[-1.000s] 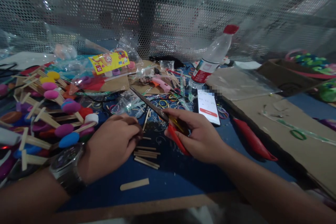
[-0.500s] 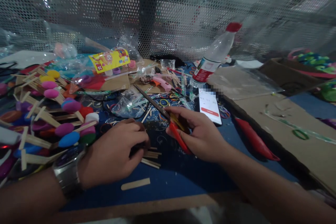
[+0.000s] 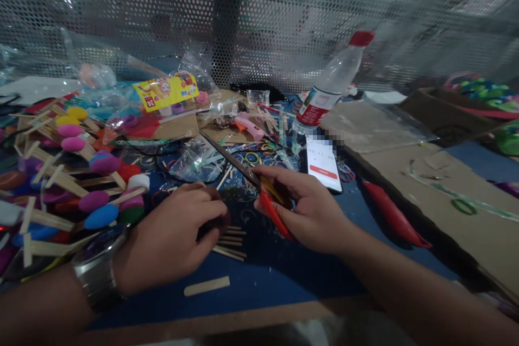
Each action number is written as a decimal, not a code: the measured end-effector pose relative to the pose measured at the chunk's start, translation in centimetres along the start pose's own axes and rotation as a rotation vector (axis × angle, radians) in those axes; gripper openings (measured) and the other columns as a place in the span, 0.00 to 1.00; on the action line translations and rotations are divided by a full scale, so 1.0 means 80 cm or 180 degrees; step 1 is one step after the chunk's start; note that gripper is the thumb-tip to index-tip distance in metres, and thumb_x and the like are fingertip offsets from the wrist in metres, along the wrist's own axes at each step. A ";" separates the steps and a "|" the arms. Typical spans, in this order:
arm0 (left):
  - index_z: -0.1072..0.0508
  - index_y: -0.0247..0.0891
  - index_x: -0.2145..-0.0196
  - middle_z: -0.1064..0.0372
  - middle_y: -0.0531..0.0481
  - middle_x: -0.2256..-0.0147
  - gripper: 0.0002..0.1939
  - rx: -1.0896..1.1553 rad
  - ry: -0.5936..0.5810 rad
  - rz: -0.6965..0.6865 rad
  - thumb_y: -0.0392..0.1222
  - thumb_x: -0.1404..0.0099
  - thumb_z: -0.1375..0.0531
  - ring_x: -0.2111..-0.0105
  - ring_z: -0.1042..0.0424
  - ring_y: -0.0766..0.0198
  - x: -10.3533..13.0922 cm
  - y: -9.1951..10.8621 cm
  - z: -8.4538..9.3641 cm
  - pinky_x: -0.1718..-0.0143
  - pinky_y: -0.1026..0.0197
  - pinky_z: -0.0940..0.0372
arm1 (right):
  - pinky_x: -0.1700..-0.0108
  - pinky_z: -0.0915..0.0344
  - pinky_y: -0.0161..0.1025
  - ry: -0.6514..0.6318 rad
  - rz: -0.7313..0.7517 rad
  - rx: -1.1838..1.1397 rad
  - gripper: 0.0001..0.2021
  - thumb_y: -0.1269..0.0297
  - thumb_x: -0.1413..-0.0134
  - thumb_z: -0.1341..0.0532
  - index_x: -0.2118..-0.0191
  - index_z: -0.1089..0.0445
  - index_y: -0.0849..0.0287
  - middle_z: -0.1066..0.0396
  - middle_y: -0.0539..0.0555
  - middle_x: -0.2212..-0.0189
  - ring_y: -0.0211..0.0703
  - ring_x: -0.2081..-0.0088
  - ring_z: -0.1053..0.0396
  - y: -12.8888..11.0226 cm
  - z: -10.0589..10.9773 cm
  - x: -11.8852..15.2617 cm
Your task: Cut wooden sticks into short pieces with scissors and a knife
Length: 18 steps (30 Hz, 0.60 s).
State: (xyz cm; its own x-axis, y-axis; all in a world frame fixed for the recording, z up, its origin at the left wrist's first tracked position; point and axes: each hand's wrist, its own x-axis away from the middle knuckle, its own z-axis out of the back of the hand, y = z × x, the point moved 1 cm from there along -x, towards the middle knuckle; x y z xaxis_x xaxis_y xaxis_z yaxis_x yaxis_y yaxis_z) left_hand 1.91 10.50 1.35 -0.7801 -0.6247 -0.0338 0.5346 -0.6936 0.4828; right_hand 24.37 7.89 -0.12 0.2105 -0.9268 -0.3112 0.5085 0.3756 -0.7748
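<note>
My right hand [image 3: 304, 208] is closed around the red handle of a pair of scissors [image 3: 227, 155]. The dark blades point away to the upper left and look closed together. My left hand [image 3: 174, 232], with a metal watch [image 3: 97, 265] at the wrist, rests low over the table with its fingers curled in. Its fingertips are in shadow, so what they hold, if anything, is hidden. Several thin wooden craft sticks [image 3: 232, 242] stick out beside its thumb. One single craft stick [image 3: 206, 286] lies flat nearer the table's front edge.
On the left is a pile of coloured egg-shaped pieces [image 3: 101, 217] with wooden sticks. Behind lie plastic bags, a yellow label [image 3: 166, 92] and a pink glue gun [image 3: 249, 125]. A bottle [image 3: 320, 100], phone [image 3: 323, 165], red pouch [image 3: 395, 216] and cardboard [image 3: 441, 178] are on the right.
The view has shifted slightly, so the left-side things sit a little further left. Both hands keep nearly the same pose, and the scissors stay in my right hand.
</note>
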 end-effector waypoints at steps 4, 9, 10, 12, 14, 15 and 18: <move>0.27 0.40 0.64 0.31 0.51 0.64 0.06 0.0071 -0.0134 0.0009 0.32 0.36 0.43 0.60 0.33 0.57 0.000 0.000 0.000 0.57 0.55 0.41 | 0.61 0.27 0.42 -0.0050 -0.0013 -0.0013 0.20 0.64 0.44 0.35 0.46 0.28 0.61 0.21 0.58 0.59 0.49 0.60 0.23 0.000 0.000 0.000; 0.27 0.40 0.65 0.30 0.51 0.66 0.08 -0.0043 -0.0068 -0.0005 0.30 0.36 0.44 0.62 0.33 0.58 -0.001 -0.001 -0.001 0.58 0.56 0.41 | 0.63 0.27 0.41 -0.0080 -0.0001 0.0013 0.20 0.65 0.45 0.34 0.46 0.28 0.60 0.21 0.57 0.60 0.47 0.63 0.24 -0.001 -0.001 0.000; 0.26 0.40 0.64 0.30 0.51 0.66 0.08 -0.0045 -0.0064 -0.0005 0.30 0.36 0.44 0.62 0.33 0.59 -0.001 -0.002 -0.001 0.58 0.56 0.41 | 0.63 0.27 0.41 -0.0075 -0.0006 0.0016 0.20 0.65 0.45 0.34 0.46 0.28 0.60 0.21 0.57 0.60 0.47 0.64 0.24 -0.001 -0.001 0.000; 0.27 0.40 0.65 0.30 0.52 0.67 0.08 -0.0040 -0.0064 -0.0032 0.30 0.36 0.43 0.62 0.33 0.59 -0.001 -0.002 -0.001 0.57 0.56 0.41 | 0.63 0.27 0.41 -0.0060 -0.0019 0.0001 0.19 0.65 0.45 0.34 0.46 0.28 0.59 0.21 0.56 0.61 0.47 0.64 0.23 -0.001 -0.001 0.000; 0.27 0.40 0.65 0.30 0.52 0.67 0.09 -0.0052 -0.0077 -0.0094 0.29 0.35 0.44 0.62 0.32 0.59 -0.001 -0.001 -0.001 0.58 0.57 0.41 | 0.63 0.27 0.41 -0.0060 -0.0017 -0.0013 0.19 0.65 0.45 0.34 0.47 0.28 0.59 0.21 0.56 0.61 0.47 0.64 0.24 -0.002 -0.001 0.000; 0.27 0.40 0.65 0.30 0.52 0.67 0.09 -0.0065 -0.0082 -0.0107 0.30 0.35 0.44 0.62 0.32 0.59 -0.001 -0.001 -0.001 0.58 0.57 0.41 | 0.63 0.27 0.41 -0.0058 -0.0016 -0.0008 0.19 0.64 0.45 0.34 0.46 0.28 0.58 0.21 0.56 0.62 0.47 0.64 0.24 -0.001 -0.001 0.000; 0.26 0.41 0.65 0.30 0.52 0.66 0.07 -0.0058 -0.0110 -0.0042 0.32 0.35 0.42 0.61 0.32 0.58 0.001 0.000 -0.002 0.57 0.55 0.41 | 0.63 0.28 0.42 -0.0080 -0.0039 0.0015 0.20 0.64 0.45 0.34 0.46 0.28 0.58 0.21 0.56 0.61 0.47 0.64 0.24 0.000 -0.002 0.000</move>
State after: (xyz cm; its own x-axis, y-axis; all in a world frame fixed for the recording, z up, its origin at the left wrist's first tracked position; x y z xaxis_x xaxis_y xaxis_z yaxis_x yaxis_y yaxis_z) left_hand 1.91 10.42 1.16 -0.7977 -0.6029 -0.0098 0.5297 -0.7084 0.4664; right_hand 24.26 7.90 -0.21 0.2252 -0.9308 -0.2878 0.5152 0.3645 -0.7757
